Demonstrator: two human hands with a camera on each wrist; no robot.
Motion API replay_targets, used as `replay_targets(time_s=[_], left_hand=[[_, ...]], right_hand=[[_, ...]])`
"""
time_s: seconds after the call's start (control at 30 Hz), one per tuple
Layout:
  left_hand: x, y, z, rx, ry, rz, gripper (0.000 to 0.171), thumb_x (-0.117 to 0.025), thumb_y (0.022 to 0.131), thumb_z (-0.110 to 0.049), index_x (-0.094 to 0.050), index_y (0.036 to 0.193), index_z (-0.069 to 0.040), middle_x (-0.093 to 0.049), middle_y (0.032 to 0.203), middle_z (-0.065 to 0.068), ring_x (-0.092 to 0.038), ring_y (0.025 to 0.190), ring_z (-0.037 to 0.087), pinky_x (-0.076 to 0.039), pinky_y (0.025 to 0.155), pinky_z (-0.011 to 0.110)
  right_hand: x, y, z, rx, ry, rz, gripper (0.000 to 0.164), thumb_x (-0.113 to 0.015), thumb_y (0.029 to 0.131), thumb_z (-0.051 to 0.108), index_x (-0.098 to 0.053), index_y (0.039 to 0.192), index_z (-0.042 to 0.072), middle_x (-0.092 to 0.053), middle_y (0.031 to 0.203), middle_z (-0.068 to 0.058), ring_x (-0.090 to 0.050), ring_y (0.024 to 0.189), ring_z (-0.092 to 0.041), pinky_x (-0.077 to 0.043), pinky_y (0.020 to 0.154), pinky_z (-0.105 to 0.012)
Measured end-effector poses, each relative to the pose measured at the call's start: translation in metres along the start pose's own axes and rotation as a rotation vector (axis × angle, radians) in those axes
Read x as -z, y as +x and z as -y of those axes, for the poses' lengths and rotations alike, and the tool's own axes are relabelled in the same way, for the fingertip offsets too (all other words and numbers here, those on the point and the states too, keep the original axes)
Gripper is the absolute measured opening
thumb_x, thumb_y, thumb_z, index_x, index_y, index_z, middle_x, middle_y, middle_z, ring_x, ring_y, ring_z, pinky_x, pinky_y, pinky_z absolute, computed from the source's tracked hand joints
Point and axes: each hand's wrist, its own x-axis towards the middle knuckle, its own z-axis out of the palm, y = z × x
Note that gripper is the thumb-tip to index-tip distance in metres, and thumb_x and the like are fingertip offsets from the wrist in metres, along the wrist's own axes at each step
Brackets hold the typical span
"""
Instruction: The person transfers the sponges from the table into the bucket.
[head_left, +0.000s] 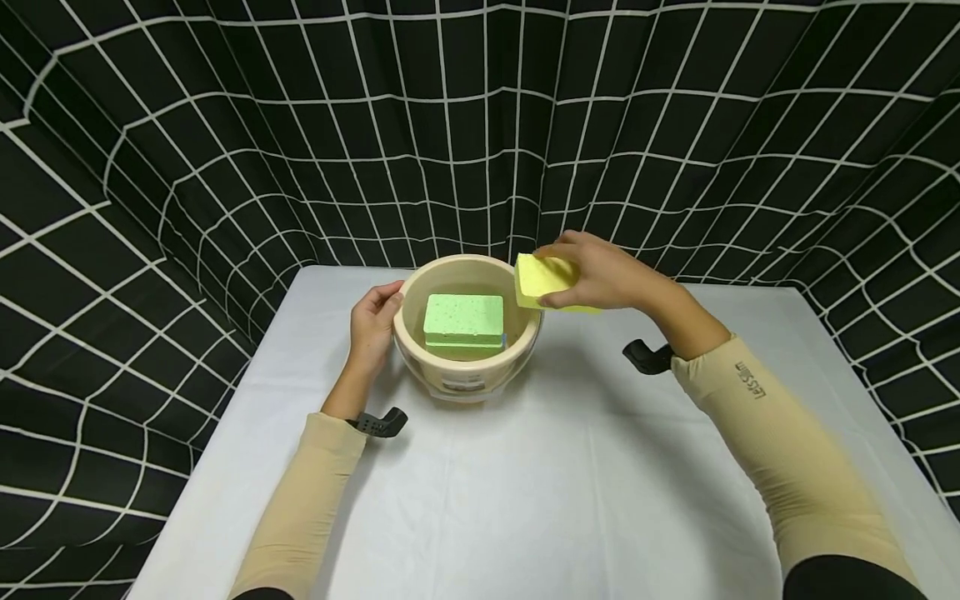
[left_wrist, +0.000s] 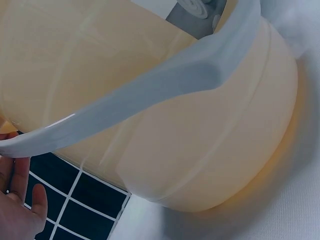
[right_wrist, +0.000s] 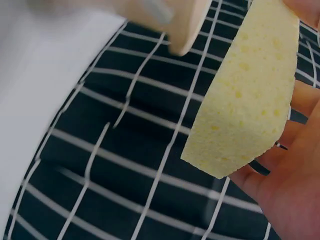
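Note:
A cream bucket [head_left: 468, 364] stands at the far middle of the table, with its pale handle [left_wrist: 145, 85] hanging down the near side. My left hand [head_left: 372, 325] grips the bucket's left rim, thumb over the edge and fingers outside. Inside the bucket lies a light green block-shaped sponge [head_left: 463, 317], with another green layer showing under its front edge. My right hand [head_left: 600, 272] holds a yellow sponge [head_left: 542, 277] between thumb and fingers, just above the bucket's right rim. Small pores dot the yellow sponge [right_wrist: 245, 105] in the right wrist view.
White cloth covers the table [head_left: 540, 492]. A black curtain [head_left: 480, 125] with a white grid hangs behind and along both sides. A small blue edge [head_left: 505, 340] shows beside the green sponge, and a printed label [head_left: 463, 384] is on the bucket's front.

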Motion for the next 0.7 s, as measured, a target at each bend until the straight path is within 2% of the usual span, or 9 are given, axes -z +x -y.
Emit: replay_targets(time_s=[0.17,0.3,0.37,0.43,0.57,0.6,0.7], left_hand=[[0.000,-0.002,0.000,0.009,-0.006,-0.001,0.026,-0.055,0.086,-0.005,-0.058,0.110,0.004,-0.062,0.108,0.006,-0.059,0.091,0.005,-0.053,0.077,0.011],[0.000,-0.002,-0.002,-0.009,-0.010,-0.003,0.026,-0.055,0.086,-0.006,-0.058,0.110,0.004,-0.062,0.110,0.009,-0.059,0.091,0.005,-0.053,0.077,0.012],[0.000,-0.001,-0.002,-0.012,-0.012,-0.002,0.026,-0.055,0.085,-0.005,-0.058,0.109,0.004,-0.062,0.108,0.007,-0.059,0.090,0.005,-0.053,0.076,0.012],[0.000,-0.001,-0.002,-0.011,-0.014,-0.001,0.026,-0.055,0.085,-0.005,-0.058,0.110,0.004,-0.062,0.106,0.005,-0.059,0.089,0.005,-0.053,0.076,0.012],[0.000,0.000,-0.001,-0.014,-0.004,0.005,0.026,-0.056,0.086,-0.006,-0.058,0.110,0.004,-0.062,0.105,0.005,-0.059,0.089,0.005,-0.053,0.076,0.012],[0.000,0.000,-0.001,-0.015,-0.005,0.005,0.026,-0.056,0.086,-0.006,-0.058,0.110,0.004,-0.062,0.106,0.005,-0.059,0.090,0.006,-0.053,0.077,0.012],[0.000,0.000,-0.001,-0.010,-0.006,0.005,0.026,-0.056,0.086,-0.007,-0.058,0.110,0.003,-0.062,0.108,0.006,-0.059,0.091,0.006,-0.053,0.077,0.012]], right_hand=[[-0.004,0.026,0.022,0.039,-0.024,0.025,0.064,-0.068,0.069,0.049,-0.053,0.123,0.019,-0.050,0.109,0.001,-0.045,0.093,-0.016,-0.043,0.079,-0.030],[-0.013,0.045,0.035,0.058,-0.052,0.057,0.067,-0.067,0.069,0.052,-0.052,0.125,0.017,-0.050,0.106,-0.001,-0.044,0.093,-0.017,-0.044,0.080,-0.030],[-0.020,0.053,0.040,0.059,-0.059,0.081,0.068,-0.065,0.070,0.054,-0.052,0.125,0.017,-0.051,0.110,-0.002,-0.046,0.099,-0.019,-0.045,0.085,-0.032],[-0.027,0.060,0.045,0.062,-0.065,0.106,0.069,-0.065,0.071,0.055,-0.052,0.126,0.016,-0.052,0.112,-0.004,-0.047,0.101,-0.020,-0.046,0.088,-0.034],[-0.039,0.071,0.053,0.057,-0.068,0.141,0.071,-0.063,0.072,0.058,-0.049,0.129,0.017,-0.050,0.124,-0.006,-0.045,0.116,-0.023,-0.042,0.100,-0.039],[-0.043,0.073,0.055,0.057,-0.070,0.150,0.071,-0.063,0.072,0.058,-0.049,0.129,0.017,-0.050,0.121,-0.006,-0.046,0.111,-0.022,-0.044,0.098,-0.037],[-0.051,0.078,0.058,0.044,-0.071,0.175,0.072,-0.062,0.072,0.060,-0.048,0.130,0.019,-0.047,0.125,-0.008,-0.047,0.111,-0.022,-0.043,0.099,-0.038]])
